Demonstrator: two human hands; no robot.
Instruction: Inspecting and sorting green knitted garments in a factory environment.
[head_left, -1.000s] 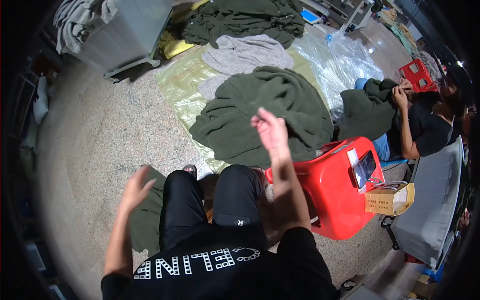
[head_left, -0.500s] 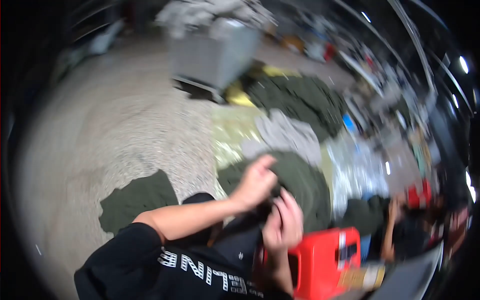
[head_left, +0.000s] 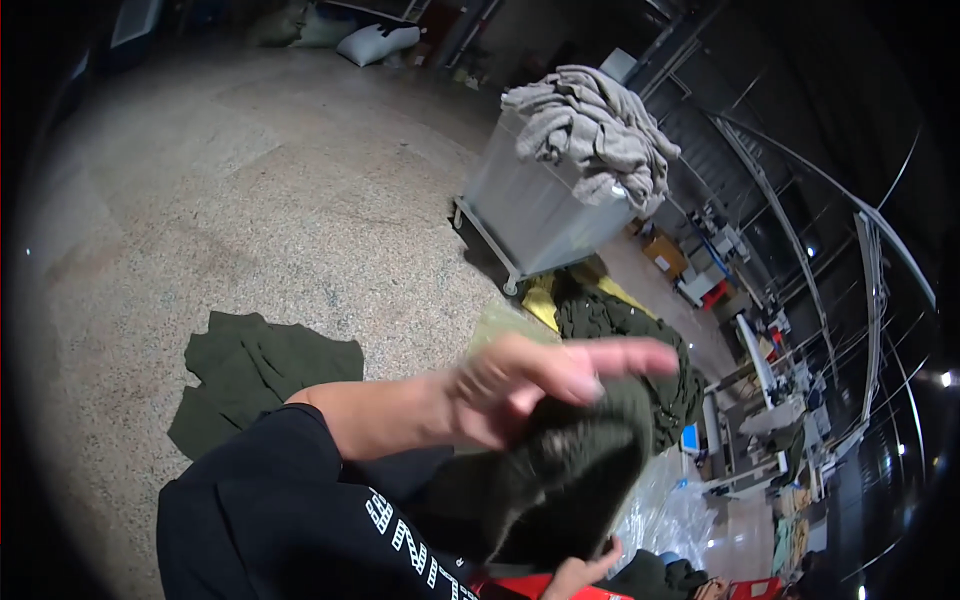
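Observation:
In the middle, a dark green knitted garment [head_left: 620, 430] is raised in front of me, its ribbed edge curving round a dark opening. My left hand [head_left: 490, 390] is at the garment's upper side, somewhat blurred. Its index finger stretches out to the right, apart from the thumb, and the other fingers are partly hidden. Low in the picture, my right hand [head_left: 580, 577] has its fingers closed at the garment's lower edge; most of that hand is cut off. Another dark green garment [head_left: 270, 365] lies spread on the floor to the left.
A grey wheeled bin [head_left: 540, 200] heaped with grey knitwear [head_left: 600, 130] stands ahead. Beyond my hands lie a dark green cloth pile [head_left: 625, 325] and clear plastic sheeting [head_left: 665, 510]. Something red [head_left: 525, 585] sits at the lower edge. A white sack [head_left: 378, 43] lies far back.
The view has swung, bringing the bin nearer the middle. The hands, close together before, are now apart, the left above the right. The green garment now stands raised between them.

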